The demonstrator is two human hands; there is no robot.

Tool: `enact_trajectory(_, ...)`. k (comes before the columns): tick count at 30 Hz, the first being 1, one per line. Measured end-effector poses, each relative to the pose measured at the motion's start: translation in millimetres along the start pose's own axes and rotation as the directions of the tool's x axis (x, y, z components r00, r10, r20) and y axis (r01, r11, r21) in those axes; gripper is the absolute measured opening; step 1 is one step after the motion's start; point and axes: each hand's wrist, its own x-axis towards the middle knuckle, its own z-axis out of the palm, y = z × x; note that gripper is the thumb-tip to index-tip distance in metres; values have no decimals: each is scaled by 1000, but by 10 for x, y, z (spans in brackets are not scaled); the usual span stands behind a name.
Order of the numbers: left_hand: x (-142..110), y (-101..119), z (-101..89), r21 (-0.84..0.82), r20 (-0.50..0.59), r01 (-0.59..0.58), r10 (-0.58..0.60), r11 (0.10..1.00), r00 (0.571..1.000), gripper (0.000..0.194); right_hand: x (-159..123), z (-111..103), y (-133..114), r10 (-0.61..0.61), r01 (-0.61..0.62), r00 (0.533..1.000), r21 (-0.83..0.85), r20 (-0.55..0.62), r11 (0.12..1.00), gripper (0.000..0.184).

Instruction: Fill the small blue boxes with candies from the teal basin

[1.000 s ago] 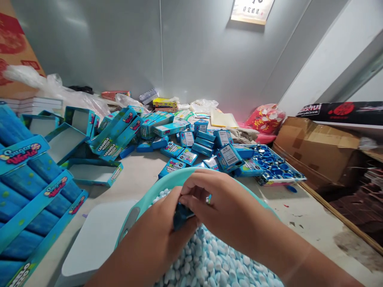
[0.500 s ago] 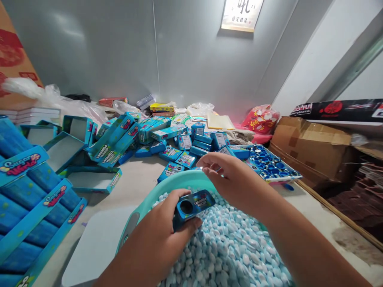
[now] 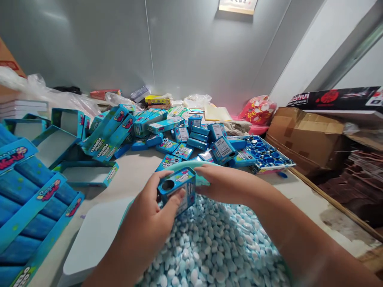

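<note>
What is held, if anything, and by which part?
The left hand holds a blue tin by its sides, toward the end with the round hole.

There are two hands [image 3: 154, 211], one held tin [image 3: 183, 180], and one tub [image 3: 185, 164].

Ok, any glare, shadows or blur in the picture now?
Head view: pale glare streak on the grey wall, upper left; shadow under the hanging sign; candies partly shaded; small lettering on the blue tin in the left hand looks soft.

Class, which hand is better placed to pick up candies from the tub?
Probably the right hand: it grips nothing visible and is near the candies, while the left hand holds the blue candy tin.
</note>
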Motion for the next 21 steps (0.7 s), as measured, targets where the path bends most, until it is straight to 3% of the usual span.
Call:
enact_trajectory(5, 39, -11, 10, -189, -37, -20, 13, 982, 999, 54, -39, 0, -147, -112, 90, 970, 111, 217, 990, 57)
enact_trajectory(10, 50, -58, 10, -204, -22, -31, 27, 979, 999, 56, -68, -4, -180, -107, 92, 955, 65, 276, 994, 64)
enact_trajectory(14, 36, -49, -12, -183, -134, -117, 93, 976, 987, 55, -150, 0, -299, -6, 38, 936, -83, 353, 996, 86)
enact_trajectory(17, 32, -2, -34, -171, -198, -89, 55, 981, 979, 52, -189, 30, -404, -39, 90, 908, -103, 418, 991, 93)
enact_trajectory(21, 47, -1, -23, -196, -186, -71, 34, 978, 982, 50, -164, 114, -470, -73, 139, 896, -120, 439, 983, 94)
